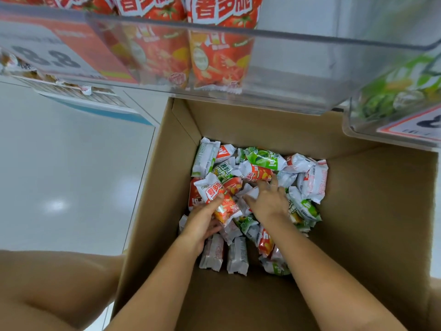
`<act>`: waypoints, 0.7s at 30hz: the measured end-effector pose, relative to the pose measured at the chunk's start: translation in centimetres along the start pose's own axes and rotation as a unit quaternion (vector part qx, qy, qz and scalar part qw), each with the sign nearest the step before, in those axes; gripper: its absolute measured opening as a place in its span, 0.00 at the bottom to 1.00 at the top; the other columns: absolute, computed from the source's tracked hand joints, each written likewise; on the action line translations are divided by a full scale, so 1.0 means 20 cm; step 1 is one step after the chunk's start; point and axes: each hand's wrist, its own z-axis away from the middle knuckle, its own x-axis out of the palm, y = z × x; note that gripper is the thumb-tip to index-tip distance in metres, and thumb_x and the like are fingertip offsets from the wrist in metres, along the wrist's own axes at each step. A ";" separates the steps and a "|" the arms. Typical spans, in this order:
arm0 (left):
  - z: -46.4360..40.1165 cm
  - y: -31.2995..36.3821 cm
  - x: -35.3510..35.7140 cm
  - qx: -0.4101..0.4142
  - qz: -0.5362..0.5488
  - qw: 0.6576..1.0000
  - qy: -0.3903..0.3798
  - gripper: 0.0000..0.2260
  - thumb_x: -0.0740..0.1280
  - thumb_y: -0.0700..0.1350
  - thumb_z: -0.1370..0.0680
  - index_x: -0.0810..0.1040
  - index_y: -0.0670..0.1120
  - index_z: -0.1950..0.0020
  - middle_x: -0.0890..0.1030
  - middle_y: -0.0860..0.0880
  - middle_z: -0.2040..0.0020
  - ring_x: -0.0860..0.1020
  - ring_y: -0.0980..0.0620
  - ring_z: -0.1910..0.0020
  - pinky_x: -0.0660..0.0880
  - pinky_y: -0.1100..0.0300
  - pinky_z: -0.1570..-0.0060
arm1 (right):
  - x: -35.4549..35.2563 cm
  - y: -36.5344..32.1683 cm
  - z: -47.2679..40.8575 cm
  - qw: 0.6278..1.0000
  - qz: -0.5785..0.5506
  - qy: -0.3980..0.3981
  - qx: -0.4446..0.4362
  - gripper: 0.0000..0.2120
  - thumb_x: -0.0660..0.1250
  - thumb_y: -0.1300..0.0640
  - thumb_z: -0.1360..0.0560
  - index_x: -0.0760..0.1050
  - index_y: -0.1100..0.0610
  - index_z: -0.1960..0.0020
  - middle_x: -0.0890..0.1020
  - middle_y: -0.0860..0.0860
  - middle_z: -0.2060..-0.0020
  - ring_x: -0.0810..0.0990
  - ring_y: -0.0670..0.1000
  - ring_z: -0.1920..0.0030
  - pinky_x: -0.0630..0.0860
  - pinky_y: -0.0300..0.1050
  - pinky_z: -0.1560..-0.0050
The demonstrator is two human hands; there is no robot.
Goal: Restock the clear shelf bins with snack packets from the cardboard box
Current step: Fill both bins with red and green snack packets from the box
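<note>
Two hands work deep in the cardboard box (152, 187). Left hand (202, 223) curls round a red snack packet (220, 199); right hand (268, 201), fingers spread, presses on loose packets (262, 163) beyond it. Slick wrappers could slip while lifting toward the clear bin (238, 68) above.

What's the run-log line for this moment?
left hand: grips red packet | right hand: on packets | cardboard box: part full
</note>
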 end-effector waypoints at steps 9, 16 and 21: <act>-0.01 -0.03 -0.01 -0.002 -0.003 1.000 0.006 0.20 0.70 0.57 0.26 0.75 0.49 0.37 0.83 0.47 0.46 0.81 0.49 0.47 0.76 0.60 0.56 | 0.01 0.05 -0.01 0.952 0.190 -0.088 -0.222 0.36 0.65 0.60 0.26 0.53 0.50 0.22 0.56 0.54 0.23 0.47 0.56 0.22 0.39 0.57 0.25; 0.03 0.00 0.01 0.016 -0.012 1.000 0.006 0.19 0.69 0.57 0.25 0.76 0.48 0.39 0.83 0.47 0.48 0.81 0.50 0.49 0.76 0.60 0.57 | -0.02 0.08 0.05 0.972 0.090 -0.001 -0.218 0.36 0.68 0.46 0.26 0.54 0.47 0.23 0.70 0.56 0.33 0.69 0.57 0.32 0.52 0.51 0.25; 0.16 0.05 0.07 0.081 -0.016 0.997 0.003 0.15 0.69 0.54 0.24 0.77 0.48 0.41 0.83 0.48 0.49 0.81 0.52 0.52 0.76 0.62 0.58 | -0.13 0.03 0.23 0.962 -0.242 0.035 -0.117 0.34 0.72 0.45 0.29 0.60 0.46 0.27 0.77 0.53 0.40 0.78 0.56 0.43 0.75 0.49 0.43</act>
